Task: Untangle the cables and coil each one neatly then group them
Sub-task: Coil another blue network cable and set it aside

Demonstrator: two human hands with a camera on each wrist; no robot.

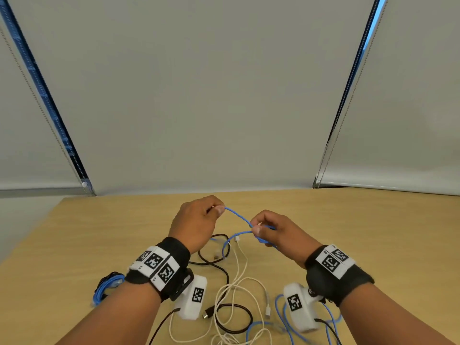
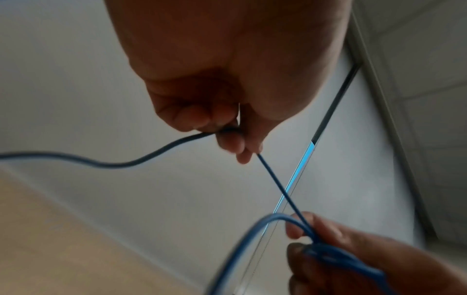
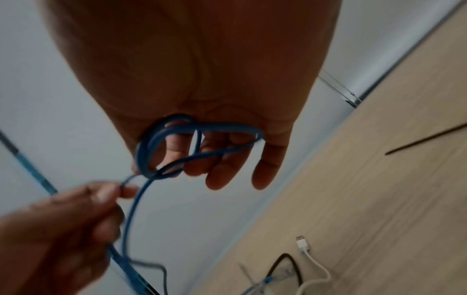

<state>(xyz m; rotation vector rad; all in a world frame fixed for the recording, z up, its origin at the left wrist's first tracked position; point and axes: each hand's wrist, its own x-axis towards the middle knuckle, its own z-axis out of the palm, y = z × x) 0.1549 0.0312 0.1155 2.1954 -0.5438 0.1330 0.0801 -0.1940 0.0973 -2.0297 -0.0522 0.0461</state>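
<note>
Above the wooden table (image 1: 348, 232) both hands work a thin blue cable (image 1: 237, 215). My left hand (image 1: 199, 220) pinches the cable between thumb and forefinger; in the left wrist view the blue cable (image 2: 272, 179) runs taut from those fingers down to the other hand. My right hand (image 1: 271, 230) holds several small loops of the same blue cable (image 3: 177, 139) wound round its fingers. More blue cable (image 1: 283, 317) trails to the table at the lower right. Black cables (image 1: 234, 317) and white cables (image 1: 244, 282) lie tangled below the hands.
A coiled blue bundle with black (image 1: 107, 287) lies at the table's left front. A white USB plug (image 3: 302, 242) rests on the table. Grey roller blinds (image 1: 224, 95) hang behind the table's far edge.
</note>
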